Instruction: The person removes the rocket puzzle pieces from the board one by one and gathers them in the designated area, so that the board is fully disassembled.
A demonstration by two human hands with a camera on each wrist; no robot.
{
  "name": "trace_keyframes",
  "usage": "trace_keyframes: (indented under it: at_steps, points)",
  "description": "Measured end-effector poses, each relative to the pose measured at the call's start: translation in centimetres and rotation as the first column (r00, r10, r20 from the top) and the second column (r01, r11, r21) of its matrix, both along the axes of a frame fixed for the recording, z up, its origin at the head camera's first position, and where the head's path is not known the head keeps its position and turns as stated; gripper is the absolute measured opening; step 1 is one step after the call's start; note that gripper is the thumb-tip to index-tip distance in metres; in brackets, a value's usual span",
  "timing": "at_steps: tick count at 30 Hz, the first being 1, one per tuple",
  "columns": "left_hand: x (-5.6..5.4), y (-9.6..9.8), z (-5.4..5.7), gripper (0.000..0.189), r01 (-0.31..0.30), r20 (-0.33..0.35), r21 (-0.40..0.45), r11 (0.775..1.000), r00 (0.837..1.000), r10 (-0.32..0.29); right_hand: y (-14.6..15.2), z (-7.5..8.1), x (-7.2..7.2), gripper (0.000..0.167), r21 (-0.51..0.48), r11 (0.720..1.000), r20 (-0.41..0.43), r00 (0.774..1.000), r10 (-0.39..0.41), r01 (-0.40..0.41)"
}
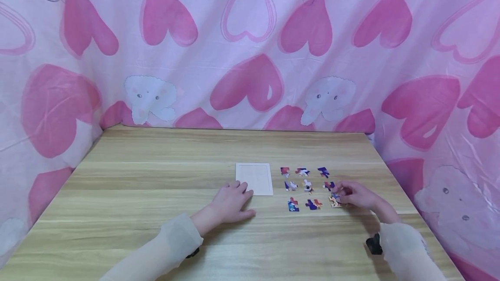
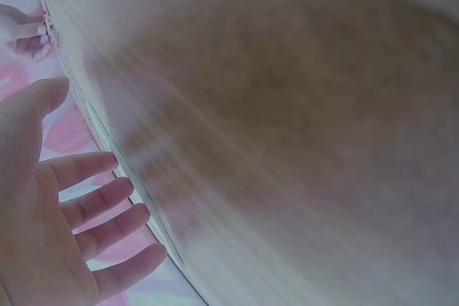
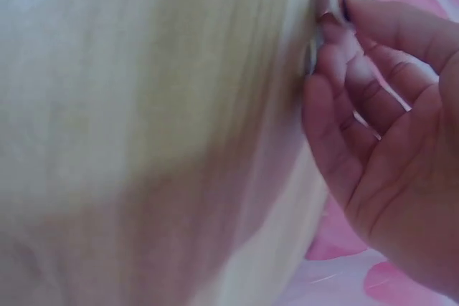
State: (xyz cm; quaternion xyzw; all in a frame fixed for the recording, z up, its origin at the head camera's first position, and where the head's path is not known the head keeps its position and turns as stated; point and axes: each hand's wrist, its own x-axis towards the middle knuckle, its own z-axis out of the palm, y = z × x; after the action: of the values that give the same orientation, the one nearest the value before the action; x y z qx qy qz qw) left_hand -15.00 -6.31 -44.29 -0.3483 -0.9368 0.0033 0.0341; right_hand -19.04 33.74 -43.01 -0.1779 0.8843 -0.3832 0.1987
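Note:
A square pale puzzle tray (image 1: 258, 179) lies on the wooden table, bare inside. My left hand (image 1: 233, 203) rests at its lower left edge, fingers spread and fairly straight; the left wrist view shows this hand (image 2: 79, 213) holding nothing. To the right of the tray, several colourful jigsaw pieces (image 1: 314, 204) are laid out in rows. At their right end, my right hand (image 1: 357, 195) pinches a jigsaw piece (image 1: 335, 195) between thumb and fingers, just above a lower-right piece (image 1: 333, 203). In the right wrist view the curled fingers of the right hand (image 3: 387, 120) partly hide the piece.
The wooden table (image 1: 156, 185) reaches back to a pink curtain (image 1: 250, 55) printed with hearts, which also hangs along both sides. A black device (image 1: 374, 244) sits at the right wrist.

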Motion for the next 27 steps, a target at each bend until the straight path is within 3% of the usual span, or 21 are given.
trace_keyframes:
  at_steps: [6,13,20,23,27]
  points:
    - [0.0,0.0,0.0,0.058,0.003,-0.002,0.001,1.000,1.000,-0.003,-0.8,0.4,-0.1,0.018,0.179,0.984,-0.097,0.995,0.037,-0.019]
    - [-0.1,0.1,-0.1,0.058,0.012,-0.011,0.013,1.000,1.000,-0.012,-1.0,0.5,0.0,0.019,0.269,0.962,-0.132,0.988,0.080,-0.042]
    - [-0.2,0.1,-0.3,0.058,0.022,-0.021,0.029,0.999,1.000,-0.022,-0.9,0.4,0.3,0.017,0.258,0.965,-0.146,0.986,0.079,-0.039]
    - [-0.2,-0.1,-0.2,0.059,0.007,0.029,0.057,0.998,1.000,-0.008,-1.1,0.5,0.3,0.015,0.256,0.967,-0.135,0.990,0.040,-0.004]
    - [-0.5,-0.8,0.0,0.056,-0.002,0.099,0.170,0.985,0.995,-0.015,-1.7,0.8,-0.2,0.019,0.186,0.979,-0.183,0.982,-0.046,0.081]
